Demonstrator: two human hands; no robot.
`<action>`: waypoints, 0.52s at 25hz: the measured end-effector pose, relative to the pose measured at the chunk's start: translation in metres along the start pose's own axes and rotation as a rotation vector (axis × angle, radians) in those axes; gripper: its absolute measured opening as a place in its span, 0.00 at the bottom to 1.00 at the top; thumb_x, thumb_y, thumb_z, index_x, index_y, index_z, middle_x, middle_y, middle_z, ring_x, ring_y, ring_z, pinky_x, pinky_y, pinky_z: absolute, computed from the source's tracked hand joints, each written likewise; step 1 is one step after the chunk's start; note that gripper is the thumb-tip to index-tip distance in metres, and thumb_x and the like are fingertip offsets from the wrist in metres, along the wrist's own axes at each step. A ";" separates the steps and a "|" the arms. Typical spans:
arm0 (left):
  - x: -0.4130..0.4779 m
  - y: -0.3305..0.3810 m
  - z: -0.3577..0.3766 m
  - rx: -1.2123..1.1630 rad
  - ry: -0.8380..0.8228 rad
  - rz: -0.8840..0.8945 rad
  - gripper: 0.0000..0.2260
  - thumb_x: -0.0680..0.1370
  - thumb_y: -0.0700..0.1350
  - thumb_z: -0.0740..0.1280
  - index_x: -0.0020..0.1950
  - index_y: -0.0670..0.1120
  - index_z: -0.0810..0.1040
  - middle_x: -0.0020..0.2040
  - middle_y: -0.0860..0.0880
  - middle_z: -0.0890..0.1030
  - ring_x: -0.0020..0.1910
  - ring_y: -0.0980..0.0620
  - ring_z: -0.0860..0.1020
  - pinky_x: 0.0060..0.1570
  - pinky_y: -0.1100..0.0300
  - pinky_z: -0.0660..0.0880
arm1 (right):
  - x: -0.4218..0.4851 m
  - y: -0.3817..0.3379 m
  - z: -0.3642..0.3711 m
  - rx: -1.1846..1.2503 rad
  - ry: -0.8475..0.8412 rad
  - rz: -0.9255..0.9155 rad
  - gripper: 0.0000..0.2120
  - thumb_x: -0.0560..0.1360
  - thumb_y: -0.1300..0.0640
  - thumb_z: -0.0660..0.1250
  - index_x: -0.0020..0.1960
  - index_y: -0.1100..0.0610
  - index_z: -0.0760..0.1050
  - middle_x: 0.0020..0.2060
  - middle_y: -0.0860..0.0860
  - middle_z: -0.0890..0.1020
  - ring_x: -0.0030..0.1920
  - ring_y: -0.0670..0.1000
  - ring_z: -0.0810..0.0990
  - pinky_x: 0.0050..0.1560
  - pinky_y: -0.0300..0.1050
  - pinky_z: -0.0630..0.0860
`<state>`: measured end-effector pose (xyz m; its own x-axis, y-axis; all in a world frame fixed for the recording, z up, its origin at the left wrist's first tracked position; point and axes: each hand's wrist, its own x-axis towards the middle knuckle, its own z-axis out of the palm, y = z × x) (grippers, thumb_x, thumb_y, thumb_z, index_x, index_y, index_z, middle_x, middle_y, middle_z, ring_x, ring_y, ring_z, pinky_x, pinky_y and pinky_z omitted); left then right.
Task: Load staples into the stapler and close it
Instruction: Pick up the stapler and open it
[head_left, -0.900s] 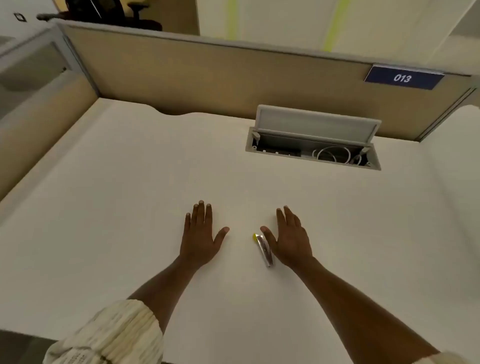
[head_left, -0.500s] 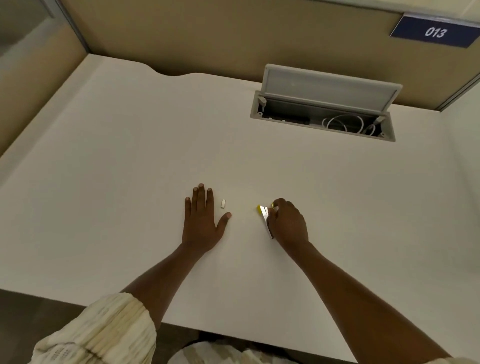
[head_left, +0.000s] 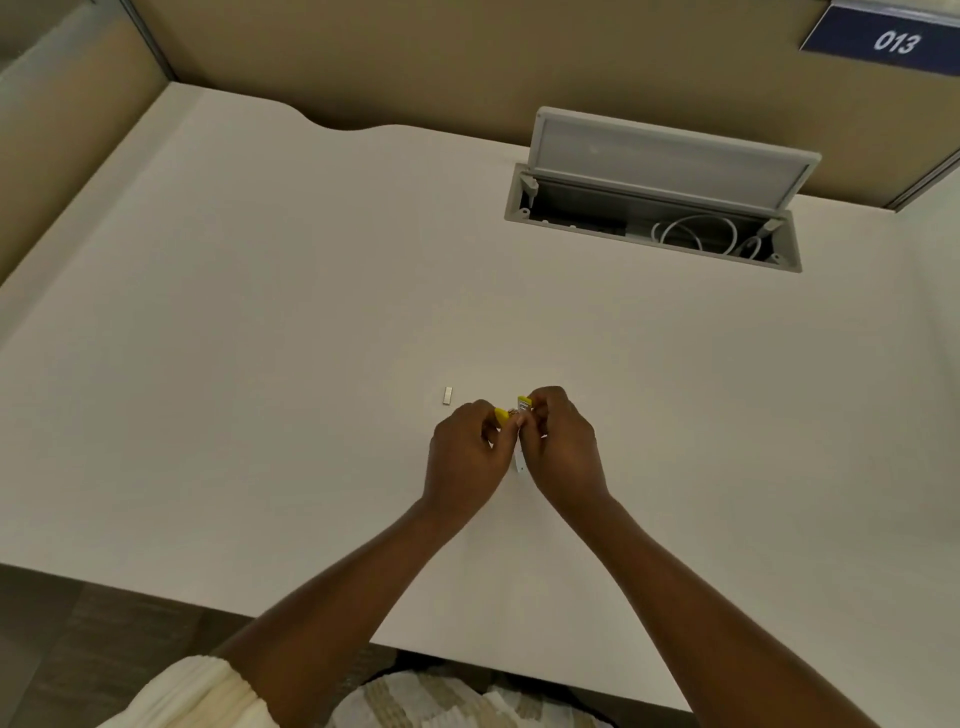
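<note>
Near the middle of the white desk (head_left: 260, 322), both hands meet around a small yellow and silver stapler (head_left: 521, 415). The left hand (head_left: 467, 457) pinches its yellow end while the right hand (head_left: 563, 447) curls closed over the other side; whether the stapler is open cannot be told. A strip of staples (head_left: 448, 395) lies on the desk just beside the left hand's fingers, not touching them.

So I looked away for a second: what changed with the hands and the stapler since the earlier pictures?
The right hand picked up the small yellow stapler; the left hand left the desk and joined it, both now working it open. The strip of staples lies untouched on the white desk.
</note>
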<state>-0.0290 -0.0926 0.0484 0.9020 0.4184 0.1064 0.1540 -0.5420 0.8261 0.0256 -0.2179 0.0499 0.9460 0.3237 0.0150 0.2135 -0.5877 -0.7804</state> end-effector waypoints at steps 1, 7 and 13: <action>0.000 0.005 -0.003 -0.013 0.009 -0.001 0.13 0.78 0.51 0.71 0.39 0.44 0.78 0.32 0.50 0.80 0.30 0.52 0.77 0.33 0.52 0.76 | 0.000 -0.002 -0.002 0.027 -0.005 -0.010 0.07 0.80 0.57 0.63 0.56 0.56 0.74 0.41 0.52 0.83 0.41 0.53 0.82 0.41 0.50 0.79; -0.007 0.029 -0.023 0.006 0.099 0.077 0.14 0.79 0.48 0.71 0.38 0.42 0.74 0.33 0.49 0.77 0.30 0.49 0.75 0.31 0.55 0.75 | 0.003 -0.022 -0.006 0.076 -0.020 -0.092 0.06 0.80 0.62 0.63 0.48 0.61 0.79 0.39 0.49 0.81 0.40 0.44 0.78 0.42 0.32 0.71; -0.035 0.049 -0.047 -0.023 0.118 0.123 0.08 0.77 0.41 0.71 0.42 0.42 0.73 0.36 0.48 0.76 0.32 0.51 0.77 0.32 0.65 0.75 | 0.020 -0.020 -0.011 0.321 0.049 0.277 0.14 0.79 0.52 0.58 0.47 0.58 0.79 0.36 0.55 0.84 0.35 0.55 0.83 0.42 0.58 0.82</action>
<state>-0.0721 -0.0996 0.1112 0.8596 0.4336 0.2705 0.0351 -0.5781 0.8152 0.0428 -0.2077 0.0729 0.9690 0.1459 -0.1994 -0.1302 -0.3842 -0.9140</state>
